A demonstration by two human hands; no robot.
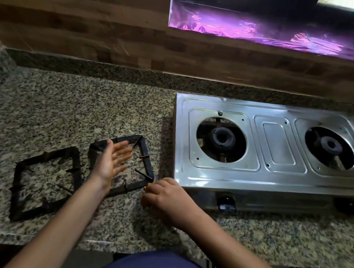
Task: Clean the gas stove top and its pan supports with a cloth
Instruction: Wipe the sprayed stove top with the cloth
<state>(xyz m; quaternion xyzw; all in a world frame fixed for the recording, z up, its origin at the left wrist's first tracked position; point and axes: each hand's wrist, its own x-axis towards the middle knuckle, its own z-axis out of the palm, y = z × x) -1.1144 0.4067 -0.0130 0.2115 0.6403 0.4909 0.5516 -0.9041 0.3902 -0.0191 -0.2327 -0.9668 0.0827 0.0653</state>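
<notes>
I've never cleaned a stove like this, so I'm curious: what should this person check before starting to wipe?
1. Black square metal supports off the stove: ok; left pan support and right pan support lie on the speckled granite counter.
2. No flame on the stainless steel two-burner stove: ok.
3. Cloth ready: cannot tell; only an orange bit shows by the right hand.
4. Free left hand: ok, open above the right support.

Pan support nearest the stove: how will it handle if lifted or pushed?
The pan support looks like a rigid metal frame, so it should lift stiff, probably heavy for its size. It lies flat on the counter, so it will likely slide rather than roll or tip. Its inward prongs could snag.
</notes>
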